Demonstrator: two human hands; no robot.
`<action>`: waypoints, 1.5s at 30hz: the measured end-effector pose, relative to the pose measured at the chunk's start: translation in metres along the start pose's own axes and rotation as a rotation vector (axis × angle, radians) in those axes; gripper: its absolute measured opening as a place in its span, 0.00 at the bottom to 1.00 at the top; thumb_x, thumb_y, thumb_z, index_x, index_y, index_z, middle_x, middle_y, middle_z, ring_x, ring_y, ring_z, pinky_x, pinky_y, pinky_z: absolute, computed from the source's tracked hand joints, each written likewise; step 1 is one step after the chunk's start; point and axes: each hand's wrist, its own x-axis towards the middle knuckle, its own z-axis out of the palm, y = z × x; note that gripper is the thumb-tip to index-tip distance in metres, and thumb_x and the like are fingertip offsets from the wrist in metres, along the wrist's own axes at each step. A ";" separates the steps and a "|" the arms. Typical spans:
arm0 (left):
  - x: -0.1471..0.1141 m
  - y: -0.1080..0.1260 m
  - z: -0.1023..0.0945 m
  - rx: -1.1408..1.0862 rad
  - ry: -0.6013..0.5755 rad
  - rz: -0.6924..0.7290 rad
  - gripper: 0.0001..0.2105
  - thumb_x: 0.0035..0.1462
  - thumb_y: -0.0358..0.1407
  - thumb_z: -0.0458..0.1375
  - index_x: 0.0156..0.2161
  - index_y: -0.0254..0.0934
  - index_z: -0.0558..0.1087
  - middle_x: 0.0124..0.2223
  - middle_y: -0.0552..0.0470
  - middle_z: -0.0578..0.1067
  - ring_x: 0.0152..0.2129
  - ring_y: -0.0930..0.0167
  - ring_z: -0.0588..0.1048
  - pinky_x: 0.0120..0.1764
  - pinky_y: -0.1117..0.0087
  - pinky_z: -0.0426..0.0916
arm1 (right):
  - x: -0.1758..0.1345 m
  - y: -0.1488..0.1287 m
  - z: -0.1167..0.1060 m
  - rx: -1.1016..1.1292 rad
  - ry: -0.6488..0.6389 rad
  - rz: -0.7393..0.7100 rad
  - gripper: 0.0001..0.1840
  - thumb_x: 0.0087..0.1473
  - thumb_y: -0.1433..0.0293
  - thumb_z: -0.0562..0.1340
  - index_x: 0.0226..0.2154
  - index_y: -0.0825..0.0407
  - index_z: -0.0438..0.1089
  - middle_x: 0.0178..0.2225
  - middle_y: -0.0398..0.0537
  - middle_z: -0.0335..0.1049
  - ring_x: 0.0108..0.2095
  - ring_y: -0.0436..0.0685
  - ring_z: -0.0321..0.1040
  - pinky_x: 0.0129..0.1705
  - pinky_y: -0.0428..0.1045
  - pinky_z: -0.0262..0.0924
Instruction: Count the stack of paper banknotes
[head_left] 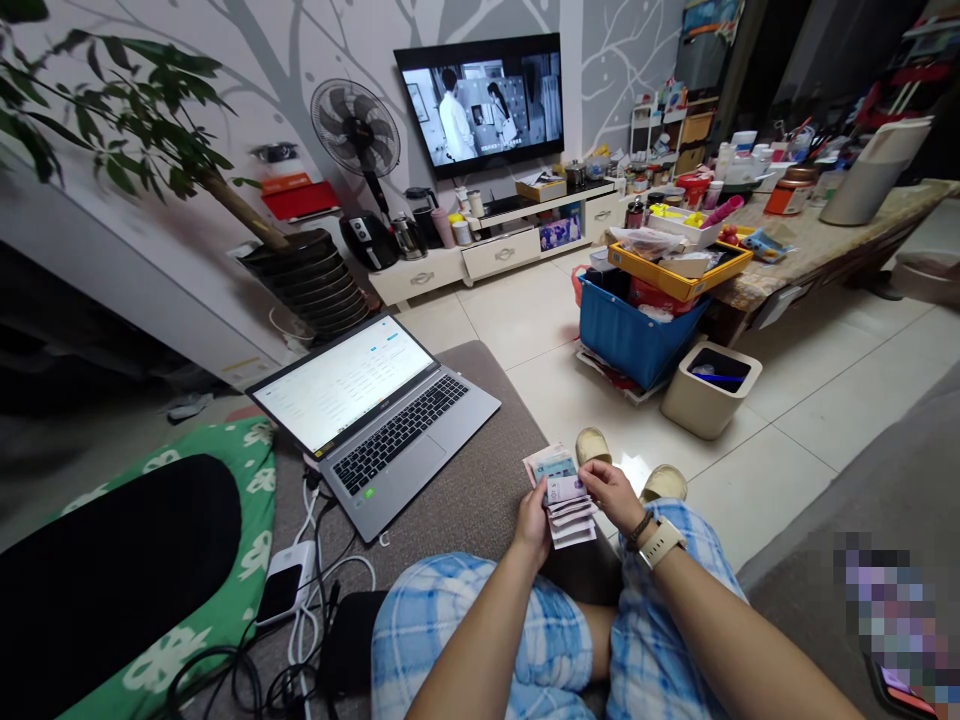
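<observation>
A fanned stack of paper banknotes (571,520) is held in front of my knees, mostly pinkish with a bluish note and a purplish one on top. My left hand (533,520) grips the stack from its left side, thumb on the upper notes. At the top right, the fingers of my right hand (609,492) pinch the edge of the purplish note. That wrist wears a light watch and a dark bracelet. Just left of the notes, an open laptop (405,440) rests on the grey-brown seat (487,470).
A power bank (289,580) and tangled cables lie left of my legs, beside a green floral cushion (247,480). Slippers (664,484) sit on the tiles. Ahead are a bin (694,405), a blue crate (634,335) and a cluttered table (825,240). A phone (900,690) lies at lower right.
</observation>
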 end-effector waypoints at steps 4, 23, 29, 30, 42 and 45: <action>-0.002 0.002 0.002 0.005 -0.004 -0.008 0.14 0.52 0.41 0.66 0.37 0.28 0.78 0.38 0.38 0.82 0.41 0.57 0.81 0.46 0.59 0.74 | -0.001 -0.003 0.000 -0.004 -0.008 0.002 0.28 0.40 0.44 0.68 0.23 0.51 0.66 0.17 0.38 0.59 0.19 0.48 0.50 0.22 0.46 0.44; -0.007 0.005 0.003 0.043 -0.033 -0.001 0.15 0.42 0.37 0.71 0.35 0.30 0.78 0.35 0.41 0.82 0.40 0.57 0.81 0.46 0.60 0.73 | 0.005 0.015 -0.007 -0.121 0.137 -0.025 0.27 0.39 0.45 0.70 0.22 0.50 0.64 0.18 0.37 0.59 0.21 0.49 0.52 0.24 0.47 0.48; -0.006 0.004 0.003 0.061 -0.051 0.012 0.14 0.39 0.35 0.72 0.32 0.31 0.78 0.31 0.43 0.81 0.40 0.56 0.81 0.47 0.60 0.72 | 0.006 0.013 -0.006 -0.148 0.109 -0.056 0.29 0.41 0.43 0.68 0.18 0.50 0.61 0.18 0.39 0.57 0.22 0.50 0.53 0.26 0.48 0.50; -0.006 0.004 0.003 0.061 -0.047 0.009 0.14 0.39 0.36 0.72 0.32 0.31 0.78 0.31 0.43 0.81 0.40 0.56 0.81 0.47 0.60 0.72 | 0.005 0.012 -0.005 -0.149 0.109 -0.059 0.29 0.42 0.43 0.67 0.18 0.50 0.61 0.18 0.39 0.57 0.22 0.51 0.53 0.26 0.48 0.51; -0.001 0.002 0.001 -0.037 0.006 -0.027 0.13 0.55 0.40 0.64 0.39 0.29 0.78 0.38 0.41 0.82 0.41 0.59 0.81 0.47 0.59 0.74 | 0.000 -0.006 0.000 -0.090 0.036 -0.045 0.30 0.39 0.41 0.67 0.20 0.50 0.62 0.16 0.37 0.54 0.20 0.48 0.49 0.22 0.47 0.46; -0.001 0.002 0.001 -0.053 -0.002 -0.032 0.14 0.56 0.40 0.63 0.40 0.29 0.78 0.39 0.40 0.82 0.41 0.59 0.81 0.48 0.59 0.74 | -0.002 -0.007 0.001 -0.059 0.017 -0.026 0.30 0.38 0.41 0.68 0.20 0.50 0.62 0.16 0.36 0.53 0.19 0.48 0.48 0.22 0.47 0.44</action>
